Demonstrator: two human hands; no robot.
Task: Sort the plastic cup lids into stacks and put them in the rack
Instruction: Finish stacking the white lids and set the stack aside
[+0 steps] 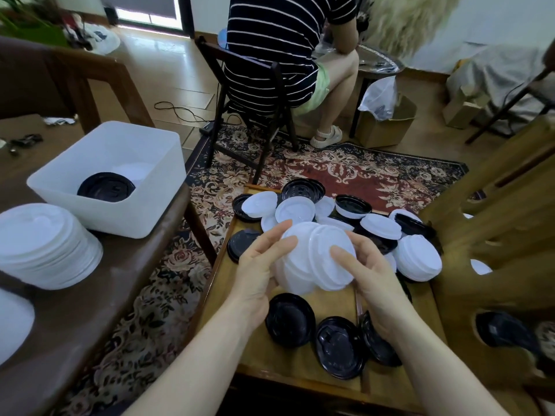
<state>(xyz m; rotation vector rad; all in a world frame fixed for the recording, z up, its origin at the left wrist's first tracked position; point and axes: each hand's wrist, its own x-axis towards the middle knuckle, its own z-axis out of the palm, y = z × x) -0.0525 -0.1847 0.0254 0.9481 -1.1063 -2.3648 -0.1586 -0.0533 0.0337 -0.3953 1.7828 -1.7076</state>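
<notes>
Hands (255, 265) (369, 271) both grip white lid stack (312, 259) over wooden table (300, 376); floral rug (345, 169) beyond.

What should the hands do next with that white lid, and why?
Probably press the white lid flat onto the white stack. The right hand holds it tilted against the stack that the left hand grips, so it isn't nested yet. Loose lids still lie on the wooden tray.
</notes>
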